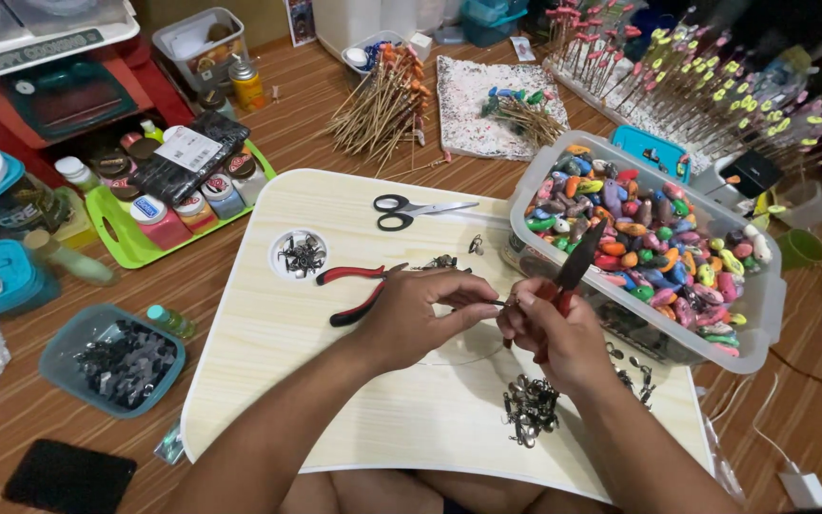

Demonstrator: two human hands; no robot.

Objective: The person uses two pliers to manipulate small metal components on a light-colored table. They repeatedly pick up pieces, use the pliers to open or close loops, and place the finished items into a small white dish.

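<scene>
My left hand (pixel 425 314) pinches a small metal piece over the light wooden lap table (pixel 335 400). My right hand (pixel 549 333) grips red-handled pliers (pixel 573 271), whose dark jaws point up and to the right, with their tip meeting the piece between both hands. A second pair of red-handled pliers (pixel 354 290) lies on the table just left of my left hand. A pile of small metal clasps (pixel 528 407) sits below my right wrist. Black-handled scissors (pixel 409 209) rest at the far side of the table.
A clear tub of colourful beads (pixel 649 238) stands at the right. A round recess holds metal bits (pixel 299 254). Bundles of wooden sticks (pixel 382 95), a green tray of jars (pixel 168 190), a teal box of dark clips (pixel 116 362) and a black phone (pixel 68 476) surround the table.
</scene>
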